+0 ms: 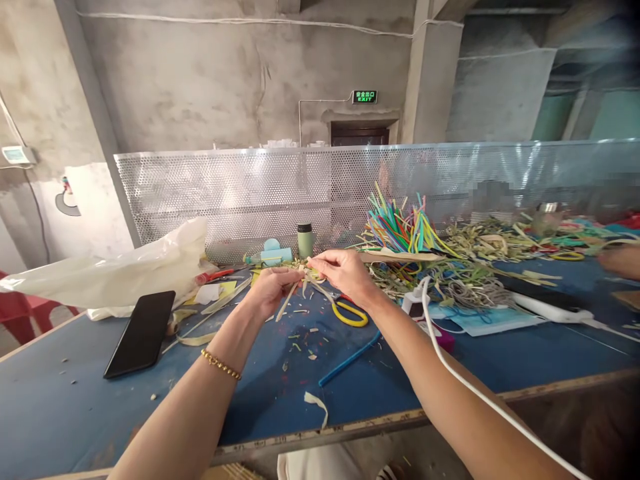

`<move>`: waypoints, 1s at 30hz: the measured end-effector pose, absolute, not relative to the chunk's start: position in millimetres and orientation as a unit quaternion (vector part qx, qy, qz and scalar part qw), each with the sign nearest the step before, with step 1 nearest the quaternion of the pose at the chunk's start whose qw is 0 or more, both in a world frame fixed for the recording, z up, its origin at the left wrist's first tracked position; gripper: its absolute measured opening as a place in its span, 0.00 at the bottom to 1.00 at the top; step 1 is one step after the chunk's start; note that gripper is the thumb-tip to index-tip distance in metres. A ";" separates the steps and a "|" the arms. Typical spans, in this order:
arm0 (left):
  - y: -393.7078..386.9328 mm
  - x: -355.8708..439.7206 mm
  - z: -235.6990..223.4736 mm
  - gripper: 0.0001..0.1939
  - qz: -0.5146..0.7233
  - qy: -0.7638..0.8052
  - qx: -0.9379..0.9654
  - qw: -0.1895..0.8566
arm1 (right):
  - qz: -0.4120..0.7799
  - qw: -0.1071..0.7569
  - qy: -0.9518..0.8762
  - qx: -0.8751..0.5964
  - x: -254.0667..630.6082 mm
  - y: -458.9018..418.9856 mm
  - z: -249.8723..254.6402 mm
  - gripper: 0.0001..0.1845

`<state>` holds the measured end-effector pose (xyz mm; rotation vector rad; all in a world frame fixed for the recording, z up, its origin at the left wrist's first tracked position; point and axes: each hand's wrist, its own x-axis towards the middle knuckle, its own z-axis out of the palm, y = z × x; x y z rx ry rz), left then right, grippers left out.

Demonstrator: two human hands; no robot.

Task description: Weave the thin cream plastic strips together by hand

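Note:
My left hand (273, 291) is closed in a pinch, with a pale flat plant-fibre strip (286, 303) hanging below its fingers. Just beside it, my right hand (350, 272) also pinches, its fingertips at a small pale piece between the two hands. The piece is too small to make out clearly. Under my right wrist lies a pair of scissors (357, 323) with yellow handles. Closer to me are a blue pipe cleaner (349, 360) and a loose curled pale strip (317, 401) on the blue table (280, 407).
A black phone (141, 335) and a plastic bag (125, 267) lie left. Behind my hands stand a green bottle (305, 243) and coloured pipe cleaners (400, 227). A white cable (450, 373) crosses my right forearm. Another person's hand (623, 261) shows at far right.

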<state>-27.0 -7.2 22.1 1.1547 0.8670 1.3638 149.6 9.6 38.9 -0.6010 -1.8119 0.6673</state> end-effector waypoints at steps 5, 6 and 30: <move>-10.3 -23.2 23.0 0.08 0.586 0.352 0.518 0.513 | 0.211 0.532 -0.766 -0.292 144.3 17.9 32.7 0.12; -10.5 -22.8 23.0 0.08 0.588 0.353 0.522 0.506 | 0.202 0.534 -0.765 -0.298 144.5 18.8 32.4 0.11; -7.3 -23.2 20.3 0.08 0.586 0.392 0.539 0.460 | 0.131 0.494 -0.810 -0.288 149.1 17.2 34.2 0.07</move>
